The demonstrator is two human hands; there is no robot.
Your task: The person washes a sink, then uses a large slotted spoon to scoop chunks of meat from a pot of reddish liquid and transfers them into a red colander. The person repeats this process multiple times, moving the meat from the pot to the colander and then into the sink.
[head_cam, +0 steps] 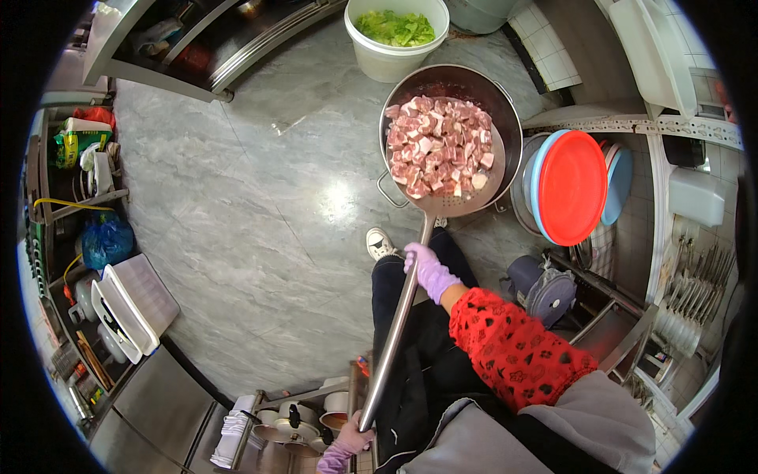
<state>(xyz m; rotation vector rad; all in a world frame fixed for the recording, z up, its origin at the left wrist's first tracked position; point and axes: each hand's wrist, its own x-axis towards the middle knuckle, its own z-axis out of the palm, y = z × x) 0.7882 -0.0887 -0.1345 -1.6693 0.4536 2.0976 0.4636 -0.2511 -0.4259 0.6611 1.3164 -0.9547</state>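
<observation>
My right hand (427, 272), in a thin purple glove below a red patterned sleeve, grips the metal handle of a large perforated skimmer (474, 201) partway along. My left hand (350, 441), also in a purple glove, is closed around the handle's far end at the bottom of the view. The skimmer's wide bowl lies within the rim of a deep round metal pot (509, 112) with loop handles. Diced raw meat (438, 145) with pale fat is heaped in the bowl. What lies under the skimmer is hidden.
Just beyond the pot stands a white bucket (388, 62) of chopped greens. Red and blue plastic basins (573, 188) lean at the right, above a purplish lidded container (542, 290). Shelving with white bins (142, 302) lines the left. Grey tiled floor (237, 237) stretches between.
</observation>
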